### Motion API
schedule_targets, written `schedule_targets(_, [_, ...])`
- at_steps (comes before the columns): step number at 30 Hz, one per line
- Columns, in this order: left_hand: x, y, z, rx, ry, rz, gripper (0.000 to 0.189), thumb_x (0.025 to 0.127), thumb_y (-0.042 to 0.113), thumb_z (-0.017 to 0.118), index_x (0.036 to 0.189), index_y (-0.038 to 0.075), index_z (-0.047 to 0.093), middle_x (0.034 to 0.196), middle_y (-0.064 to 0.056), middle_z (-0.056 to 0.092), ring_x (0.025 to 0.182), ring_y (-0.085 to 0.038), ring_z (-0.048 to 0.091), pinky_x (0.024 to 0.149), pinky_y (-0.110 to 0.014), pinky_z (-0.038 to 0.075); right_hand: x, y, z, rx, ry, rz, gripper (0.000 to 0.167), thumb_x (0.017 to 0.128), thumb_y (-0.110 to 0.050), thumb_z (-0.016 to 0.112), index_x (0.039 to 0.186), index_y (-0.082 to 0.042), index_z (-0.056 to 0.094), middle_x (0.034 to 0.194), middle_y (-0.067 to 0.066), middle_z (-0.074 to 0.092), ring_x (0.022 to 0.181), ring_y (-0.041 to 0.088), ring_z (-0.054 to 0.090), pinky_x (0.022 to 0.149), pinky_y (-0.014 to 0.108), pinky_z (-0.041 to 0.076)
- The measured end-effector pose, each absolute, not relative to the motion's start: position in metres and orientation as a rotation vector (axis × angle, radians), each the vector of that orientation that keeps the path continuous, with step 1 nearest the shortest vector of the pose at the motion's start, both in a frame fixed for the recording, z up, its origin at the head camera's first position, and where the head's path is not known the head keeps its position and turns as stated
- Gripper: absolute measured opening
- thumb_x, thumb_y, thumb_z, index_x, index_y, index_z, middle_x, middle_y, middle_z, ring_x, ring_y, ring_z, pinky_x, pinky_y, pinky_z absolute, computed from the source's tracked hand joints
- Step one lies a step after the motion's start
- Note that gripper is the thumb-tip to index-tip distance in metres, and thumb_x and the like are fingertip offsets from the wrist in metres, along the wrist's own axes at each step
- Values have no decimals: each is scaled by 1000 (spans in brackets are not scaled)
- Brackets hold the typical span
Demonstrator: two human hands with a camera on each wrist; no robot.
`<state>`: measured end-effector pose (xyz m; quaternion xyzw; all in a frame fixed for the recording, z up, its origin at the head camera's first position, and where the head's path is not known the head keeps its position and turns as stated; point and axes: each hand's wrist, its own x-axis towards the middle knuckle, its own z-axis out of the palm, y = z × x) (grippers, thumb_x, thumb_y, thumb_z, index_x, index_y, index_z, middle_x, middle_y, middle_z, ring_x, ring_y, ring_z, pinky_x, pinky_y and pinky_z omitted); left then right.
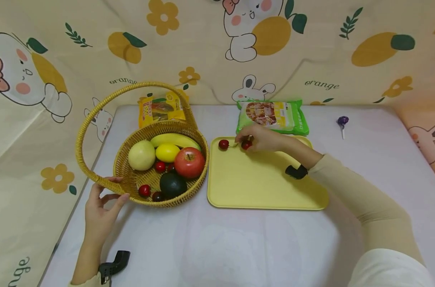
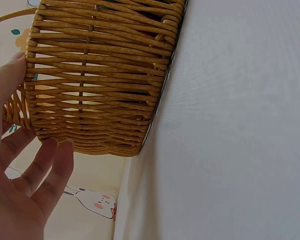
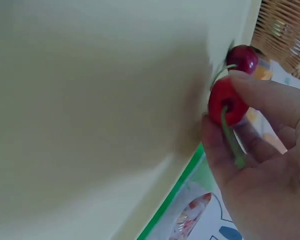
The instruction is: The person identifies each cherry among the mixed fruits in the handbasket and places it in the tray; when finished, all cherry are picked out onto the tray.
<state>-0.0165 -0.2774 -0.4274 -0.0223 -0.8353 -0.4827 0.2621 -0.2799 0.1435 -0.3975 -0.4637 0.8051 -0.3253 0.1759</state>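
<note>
My left hand (image 1: 100, 213) holds the near left rim of a woven basket (image 2: 97, 80) at the foot of its handle, thumb on one side and fingers on the other. Inside lie a banana (image 1: 174, 139), a lemon (image 1: 167, 153), a red apple (image 1: 189, 163), a pale round fruit (image 1: 142, 155), a dark avocado-like fruit (image 1: 173, 185) and several cherries (image 1: 144, 191). Over the far left part of a yellow tray (image 1: 253, 183), my right hand (image 1: 265, 139) pinches a red cherry (image 3: 222, 97) with a green stem. Another cherry (image 1: 223, 144) lies on the tray just left of it.
Behind the tray lies a green snack bag (image 1: 275, 115), close to my right hand. A yellow packet (image 1: 161, 109) stands behind the basket, under its arched handle. A purple lollipop (image 1: 343, 120) lies at the far right. A printed cloth (image 1: 203, 40) hangs along the back.
</note>
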Motion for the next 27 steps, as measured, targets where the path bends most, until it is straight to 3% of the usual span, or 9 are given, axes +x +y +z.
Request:
schedule_targets(6, [-17, -278, -429, -91, -2241, -1287, 59, 76, -22, 71, 129, -10, 51, 122, -9, 62, 117, -15, 53, 81, -13, 50, -281, 146, -403, -1439, 2383, -789, 33, 76, 11, 75, 107, 0, 70, 105, 11, 63, 100, 28, 54, 92, 45, 42])
schedule_targets(13, [-16, -279, -429, -52, -2267, -1294, 59, 77, -19, 72, 131, -9, 50, 123, -9, 62, 117, -16, 52, 81, -14, 50, -282, 146, -405, -1493, 2411, -773, 40, 74, 15, 72, 112, 3, 70, 109, 15, 67, 102, 31, 56, 99, 50, 40])
schedule_targets(22, [-17, -278, -429, -65, -2261, -1284, 59, 78, -19, 72, 131, -8, 50, 123, -10, 62, 118, -15, 52, 82, -13, 49, -280, 139, -394, -1470, 2387, -859, 36, 80, 12, 67, 114, 3, 67, 111, 16, 63, 102, 33, 56, 90, 49, 47])
schedule_targets(27, [-17, -277, -427, -70, -2256, -1280, 59, 78, -19, 72, 131, -8, 51, 123, -8, 62, 117, -14, 52, 82, -12, 49, -274, 105, -369, -1521, 2289, -1058, 31, 85, 7, 64, 115, 0, 66, 114, 15, 64, 105, 32, 57, 91, 52, 48])
